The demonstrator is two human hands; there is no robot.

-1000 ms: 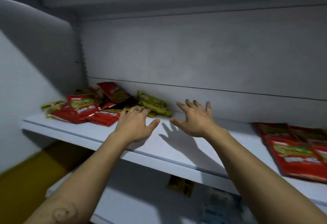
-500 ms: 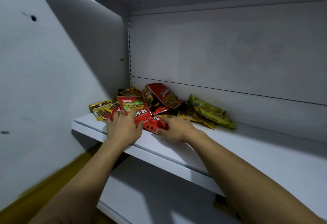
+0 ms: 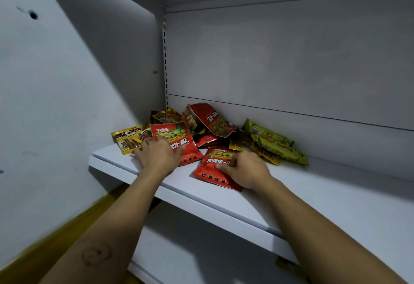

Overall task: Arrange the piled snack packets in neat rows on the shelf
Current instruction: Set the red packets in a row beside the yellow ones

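Reaching into the centre of the frame, both bare forearms ended at a pile [image 3: 208, 133] of snack packets heaped in the back left corner of the white shelf [image 3: 324, 196]. Left hand [image 3: 156, 158]: fingers spread and nearly straight, pressing flat on the lower left part of the first red packet [image 3: 177, 138], not curled round it. That packet lay propped on the pile, face up; it carried a small white logo box at its top, a picture of green vegetables and large white Chinese characters across the middle, partly covered by the hand. Right hand [image 3: 245, 169]: thumb and curled fingers pinching the second red packet [image 3: 211, 170], same design, turned upside down in the frame, lying on the shelf in front of the pile. A third red packet [image 3: 214, 119] leaned tilted near the back panel [image 3: 291, 64], its white characters inverted and too small to read. At the left edge of the pile lay a yellow packet [image 3: 127, 139] with dark characters and a picture of brown sticks. To the right lay green packets [image 3: 274, 143], print blurred. A slotted upright [image 3: 165, 59] ran up the corner.
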